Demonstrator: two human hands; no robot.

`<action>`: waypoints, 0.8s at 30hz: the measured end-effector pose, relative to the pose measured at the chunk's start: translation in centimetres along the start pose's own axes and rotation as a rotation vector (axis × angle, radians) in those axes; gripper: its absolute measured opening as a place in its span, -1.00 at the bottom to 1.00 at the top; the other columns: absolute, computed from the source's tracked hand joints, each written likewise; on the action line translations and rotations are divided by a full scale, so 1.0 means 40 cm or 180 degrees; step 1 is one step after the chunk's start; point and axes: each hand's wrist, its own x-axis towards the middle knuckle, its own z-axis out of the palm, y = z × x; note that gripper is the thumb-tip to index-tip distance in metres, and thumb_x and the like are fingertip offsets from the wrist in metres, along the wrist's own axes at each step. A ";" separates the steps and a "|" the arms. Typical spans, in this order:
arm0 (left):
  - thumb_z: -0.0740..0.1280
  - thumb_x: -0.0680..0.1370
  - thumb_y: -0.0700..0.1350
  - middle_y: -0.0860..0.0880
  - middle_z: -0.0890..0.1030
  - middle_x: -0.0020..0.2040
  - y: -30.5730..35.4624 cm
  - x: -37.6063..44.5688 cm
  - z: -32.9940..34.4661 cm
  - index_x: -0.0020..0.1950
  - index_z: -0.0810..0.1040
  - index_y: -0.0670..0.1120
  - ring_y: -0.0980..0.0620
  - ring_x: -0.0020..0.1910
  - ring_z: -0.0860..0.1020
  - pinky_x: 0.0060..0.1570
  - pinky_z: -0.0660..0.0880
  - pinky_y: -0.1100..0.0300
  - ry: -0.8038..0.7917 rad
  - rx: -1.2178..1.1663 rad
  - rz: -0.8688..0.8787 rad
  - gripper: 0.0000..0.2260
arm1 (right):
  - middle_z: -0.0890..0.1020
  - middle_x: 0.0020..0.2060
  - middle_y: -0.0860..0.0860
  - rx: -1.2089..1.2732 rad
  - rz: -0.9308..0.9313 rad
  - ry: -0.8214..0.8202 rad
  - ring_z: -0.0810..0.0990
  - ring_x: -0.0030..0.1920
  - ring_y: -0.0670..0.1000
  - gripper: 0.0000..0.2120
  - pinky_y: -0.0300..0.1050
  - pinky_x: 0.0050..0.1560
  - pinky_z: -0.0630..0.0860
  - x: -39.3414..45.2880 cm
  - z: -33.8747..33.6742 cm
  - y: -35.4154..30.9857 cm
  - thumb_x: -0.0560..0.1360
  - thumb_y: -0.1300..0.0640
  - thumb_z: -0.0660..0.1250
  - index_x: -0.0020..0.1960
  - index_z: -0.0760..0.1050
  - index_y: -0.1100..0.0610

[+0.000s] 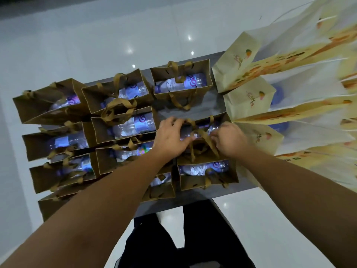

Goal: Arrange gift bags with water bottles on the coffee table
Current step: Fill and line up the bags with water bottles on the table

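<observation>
both hands are on one brown gift bag (201,151) on the desk (210,101): the left hand (171,137) curls over its near rim, the right hand (227,140) pinches its ribbon handle (199,135), a water bottle (211,129) lying between them. this looks like the settling step; next, nudge it square with the bags just left of the left hand.

Two bare forearms are stretched forward and down from the bottom corners of the view, converging over one brown gift bag (202,140) on the table (193,111). The left hand (170,138) is laid palm-down at that bag's left edge, knuckles raised and fingers curled over the rim. The right hand (227,139) is held at the bag's right side, fingers bent inward and pinched on its ribbon handles (201,138). Both wrists are kept nearly straight. Dark-trousered legs are seen below the bag.
</observation>
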 end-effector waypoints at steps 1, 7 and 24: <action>0.40 0.51 0.24 -0.14 0.34 0.46 -0.004 0.003 0.000 0.53 0.32 -0.02 -0.19 0.42 0.27 0.41 0.32 -0.07 -0.0031 0.0056 0.0023 -0.32 | 0.56 -0.08 0.07 0.0103 0.0008 0.0079 0.52 0.07 0.12 -0.76 -0.04 0.03 0.39 0.020 -0.005 0.000 0.62 0.00 0.23 0.11 0.67 -0.04; 0.39 0.59 -0.06 -0.04 0.24 0.54 -0.016 0.073 -0.026 0.60 0.20 0.05 -0.14 0.46 0.29 0.46 0.30 -0.05 0.0061 -0.0072 -0.0020 -0.38 | 0.58 0.05 0.10 0.0251 -0.0031 0.0189 0.46 0.18 0.13 -0.72 0.02 0.19 0.35 0.103 -0.062 0.002 0.67 -0.01 0.20 0.27 0.60 0.00; 0.50 0.50 -0.10 -0.02 0.37 0.41 0.013 0.116 -0.024 0.45 0.41 0.06 -0.10 0.37 0.38 0.35 0.42 -0.06 0.0165 -0.0307 -0.0459 -0.46 | 0.55 0.01 -0.01 0.0528 0.0076 0.0252 0.47 0.22 0.09 -0.74 0.05 0.25 0.41 0.103 -0.068 -0.006 0.58 -0.03 0.37 0.25 0.59 -0.02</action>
